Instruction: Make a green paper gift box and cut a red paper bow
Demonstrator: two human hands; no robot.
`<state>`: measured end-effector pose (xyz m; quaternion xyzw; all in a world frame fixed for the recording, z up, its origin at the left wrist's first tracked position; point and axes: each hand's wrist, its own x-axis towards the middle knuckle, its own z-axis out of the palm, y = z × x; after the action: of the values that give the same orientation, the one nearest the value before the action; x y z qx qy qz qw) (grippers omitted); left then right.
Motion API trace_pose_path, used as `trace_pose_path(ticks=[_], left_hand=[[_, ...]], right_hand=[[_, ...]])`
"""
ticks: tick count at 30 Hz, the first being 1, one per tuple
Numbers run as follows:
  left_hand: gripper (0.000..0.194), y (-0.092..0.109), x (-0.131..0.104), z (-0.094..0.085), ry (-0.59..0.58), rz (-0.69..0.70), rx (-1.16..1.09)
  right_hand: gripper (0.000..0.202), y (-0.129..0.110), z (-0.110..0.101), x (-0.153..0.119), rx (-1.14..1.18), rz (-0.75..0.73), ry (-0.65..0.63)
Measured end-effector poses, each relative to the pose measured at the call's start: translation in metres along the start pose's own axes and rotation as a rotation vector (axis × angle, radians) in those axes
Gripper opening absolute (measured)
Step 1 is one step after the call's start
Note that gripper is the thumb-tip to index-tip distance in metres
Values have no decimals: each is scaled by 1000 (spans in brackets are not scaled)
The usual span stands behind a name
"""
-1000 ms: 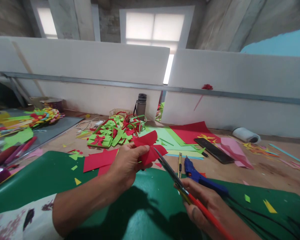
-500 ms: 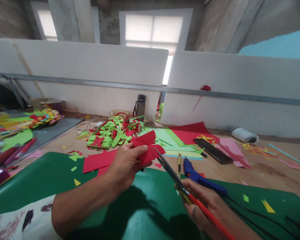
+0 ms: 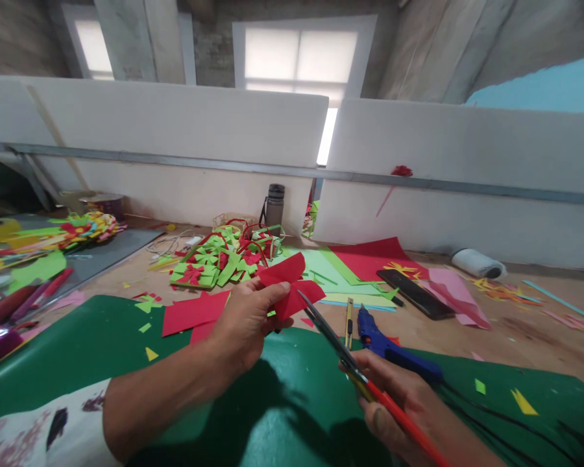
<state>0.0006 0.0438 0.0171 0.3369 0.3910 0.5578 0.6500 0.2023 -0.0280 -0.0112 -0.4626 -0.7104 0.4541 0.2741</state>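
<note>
Between the thumb and fingers of my left hand [image 3: 246,314] is a folded piece of red paper [image 3: 289,285], its edges cut into rounded, petal-like lobes. My right hand [image 3: 399,402] grips the red handles of a pair of scissors [image 3: 333,337], blades pointing up and left. Their tips touch or overlap the paper's right side; I cannot tell how wide the blades stand apart. Flat red paper sheets [image 3: 194,314] lie below and left of my left wrist. A blue glue gun [image 3: 394,347] rests just beyond my right hand, beside a yellow utility knife [image 3: 349,321].
A green mat [image 3: 78,337] covers the near table, with small paper scraps on it. Behind lie green and red paper crafts [image 3: 214,259], a dark bottle [image 3: 274,207], a phone [image 3: 416,295] and a white roll [image 3: 477,263]. The glue gun's cord runs toward the lower right.
The scissor tips have shifted slightly left and down on the red paper, and the paper's right lobe now sits a little apart from the blades. My left hand keeps its hold.
</note>
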Motion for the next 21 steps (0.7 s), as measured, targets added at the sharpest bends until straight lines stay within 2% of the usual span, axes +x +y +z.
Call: trace_pose_path(ticks=[5, 13, 21], left_hand=[[14, 0, 0, -1, -29, -1, 44], [17, 2, 0, 0, -13, -11, 75], [17, 1, 2, -2, -67, -6, 90]], right_hand=[[55, 11, -1, -1, -77, 3, 87], [57, 9, -3, 1, -62, 13, 37], [56, 12, -5, -2, -75, 9, 31]])
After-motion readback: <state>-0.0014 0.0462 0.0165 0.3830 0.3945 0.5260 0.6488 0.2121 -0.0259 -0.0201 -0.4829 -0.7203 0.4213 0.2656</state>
